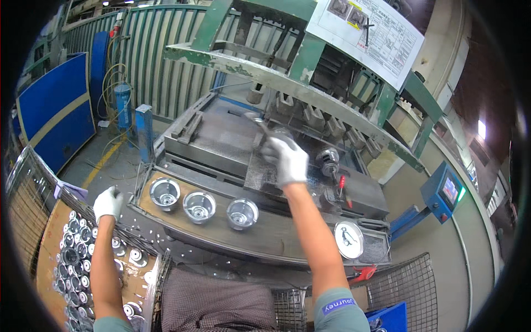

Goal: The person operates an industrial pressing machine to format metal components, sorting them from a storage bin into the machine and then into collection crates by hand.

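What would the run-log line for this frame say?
left hand: over wire bin of metal cups, grip unclear | right hand: holding metal cup on press bed | ledge: three cups

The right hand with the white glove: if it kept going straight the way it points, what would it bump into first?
Probably the row of grey metal blocks under the green beam. The right hand points up-left toward them, gripping a metal tool; depth is unclear.
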`<state>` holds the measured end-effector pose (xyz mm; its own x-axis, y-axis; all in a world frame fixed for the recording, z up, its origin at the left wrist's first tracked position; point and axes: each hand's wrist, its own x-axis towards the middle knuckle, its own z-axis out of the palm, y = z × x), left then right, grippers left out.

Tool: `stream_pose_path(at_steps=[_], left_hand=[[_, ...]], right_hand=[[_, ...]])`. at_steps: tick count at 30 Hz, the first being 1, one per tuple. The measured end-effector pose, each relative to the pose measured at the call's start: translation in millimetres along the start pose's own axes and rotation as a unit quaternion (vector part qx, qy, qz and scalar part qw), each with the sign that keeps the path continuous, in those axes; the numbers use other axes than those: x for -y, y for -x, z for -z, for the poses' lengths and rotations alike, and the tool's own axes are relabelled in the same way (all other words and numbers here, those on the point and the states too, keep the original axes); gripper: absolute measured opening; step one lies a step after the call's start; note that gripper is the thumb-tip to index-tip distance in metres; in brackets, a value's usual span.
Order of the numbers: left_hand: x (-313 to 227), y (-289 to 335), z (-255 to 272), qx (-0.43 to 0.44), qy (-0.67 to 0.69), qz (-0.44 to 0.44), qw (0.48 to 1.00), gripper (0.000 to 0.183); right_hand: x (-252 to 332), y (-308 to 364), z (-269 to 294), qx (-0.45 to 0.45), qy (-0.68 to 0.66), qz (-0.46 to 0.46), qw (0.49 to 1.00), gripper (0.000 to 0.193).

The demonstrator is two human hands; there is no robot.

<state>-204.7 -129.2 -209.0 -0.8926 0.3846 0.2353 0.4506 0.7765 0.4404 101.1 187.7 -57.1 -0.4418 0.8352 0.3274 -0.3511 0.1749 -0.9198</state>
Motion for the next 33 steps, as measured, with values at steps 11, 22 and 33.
stream_pose_path(at_steps=[11,22,33], left_hand=[[3.2,-5.2,3.4,-0.012,0.071,-0.009,0.997,0.021],[33.9,-21.9,-23.1,0.037,0.076,-0.066,0.994,0.028],[51.0,-32.9,-34.8,0.040,0.038,-0.082,0.995,0.029]], right_hand=[[10.6,0.3,50.2,-0.175,-0.034,0.051,0.983,0.031],[14.0,157.3,162.9,-0.428,0.280,0.213,0.833,0.024],[-20.3,239.3,204.1,-0.414,0.454,0.021,0.789,0.039]])
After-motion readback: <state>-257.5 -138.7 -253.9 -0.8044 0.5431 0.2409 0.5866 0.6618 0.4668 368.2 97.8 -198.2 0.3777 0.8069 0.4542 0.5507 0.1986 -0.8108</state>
